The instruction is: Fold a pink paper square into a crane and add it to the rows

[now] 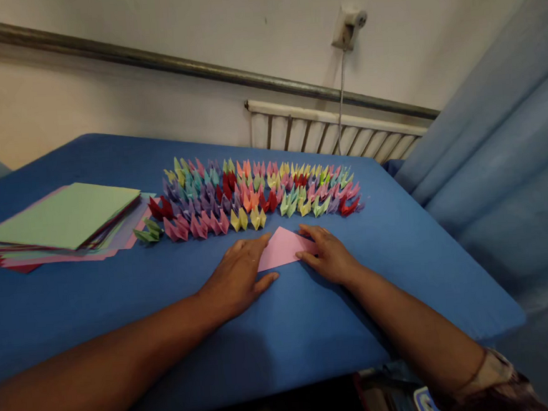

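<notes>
A pink sheet of origami paper, folded to a triangle, lies flat on the blue-covered table with its point facing away from me. My left hand rests at its left side, fingers stretched along the paper's edge and thumb spread apart on the table. At the right corner, my right hand has its thumb on the paper and its fingers at the far slanted edge, the corner lying between them. Just beyond stand rows of small folded paper cranes in many colours.
A stack of coloured paper sheets, light green on top, lies at the left. Behind the table are a radiator, a metal pipe and a wall socket with a plug. A blue curtain hangs at the right.
</notes>
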### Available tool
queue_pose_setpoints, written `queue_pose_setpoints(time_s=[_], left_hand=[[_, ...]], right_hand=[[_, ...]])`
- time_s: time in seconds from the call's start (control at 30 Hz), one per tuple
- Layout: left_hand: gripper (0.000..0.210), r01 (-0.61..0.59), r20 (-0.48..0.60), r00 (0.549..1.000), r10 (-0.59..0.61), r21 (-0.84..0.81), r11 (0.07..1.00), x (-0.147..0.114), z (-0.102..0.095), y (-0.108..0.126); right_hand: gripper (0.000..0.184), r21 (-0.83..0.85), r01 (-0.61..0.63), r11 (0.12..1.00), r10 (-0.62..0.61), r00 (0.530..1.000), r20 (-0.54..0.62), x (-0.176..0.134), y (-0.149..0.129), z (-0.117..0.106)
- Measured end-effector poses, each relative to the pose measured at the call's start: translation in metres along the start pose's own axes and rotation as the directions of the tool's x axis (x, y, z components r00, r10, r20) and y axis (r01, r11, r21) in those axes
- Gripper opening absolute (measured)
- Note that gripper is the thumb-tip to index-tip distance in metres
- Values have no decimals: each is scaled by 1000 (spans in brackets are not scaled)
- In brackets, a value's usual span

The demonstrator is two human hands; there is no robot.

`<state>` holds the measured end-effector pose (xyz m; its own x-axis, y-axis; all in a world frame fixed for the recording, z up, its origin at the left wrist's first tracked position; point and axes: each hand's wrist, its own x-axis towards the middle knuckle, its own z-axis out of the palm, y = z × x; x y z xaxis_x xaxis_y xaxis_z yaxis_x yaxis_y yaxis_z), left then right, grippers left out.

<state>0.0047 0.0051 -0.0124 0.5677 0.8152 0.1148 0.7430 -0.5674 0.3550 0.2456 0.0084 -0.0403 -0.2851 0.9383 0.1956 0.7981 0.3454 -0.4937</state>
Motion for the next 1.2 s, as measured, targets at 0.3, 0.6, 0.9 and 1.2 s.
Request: queue_pose_setpoints(time_s=[0.3, 0.6, 0.9, 1.2], left_hand=[[64, 25, -33, 999, -28, -80, 997, 5, 5, -8], [65, -18, -83, 996, -9, -319, 947, 3, 4, -5], [30, -121, -108, 990, 87, -356, 927, 5, -2, -5], [17, -501, -419, 812, 407, -140, 854, -7, -16, 3]], right_hand=[[73, 18, -54, 998, 53, 998, 23, 0, -1, 1], [48, 56, 67, 996, -66, 997, -34, 1, -1, -2], [15, 457, 191, 869, -114, 975, -190, -5, -2, -27], [27, 467, 201, 861, -122, 973, -195, -6, 10, -52]])
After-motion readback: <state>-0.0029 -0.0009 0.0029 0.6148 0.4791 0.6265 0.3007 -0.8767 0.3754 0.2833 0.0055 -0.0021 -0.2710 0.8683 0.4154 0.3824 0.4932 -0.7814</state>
